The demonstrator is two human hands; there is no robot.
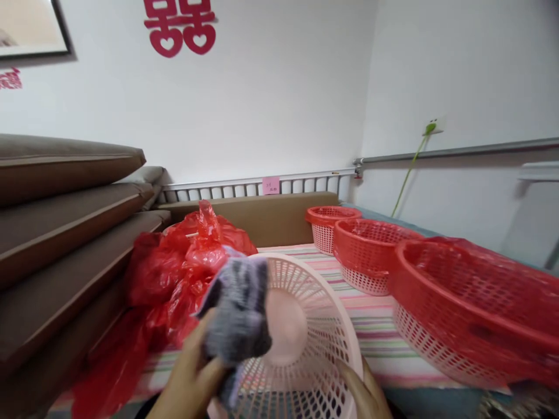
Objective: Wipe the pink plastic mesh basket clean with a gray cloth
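Observation:
A bunched grey and lilac knitted cloth item, blurred, is gripped in my left hand above the left side of a pale pink plastic basket. Its exact kind cannot be made out. My right hand holds the near right rim of that basket, fingers inside and thumb side outside. The basket is tilted toward me, and its visible floor is bare. Just left of it lie crumpled red plastic bags, their contents hidden.
Three pink baskets lined with red bags stand at right: a near one, a middle one and a far one. Brown cushions are stacked at left. A striped cloth covers the surface. A radiator is behind.

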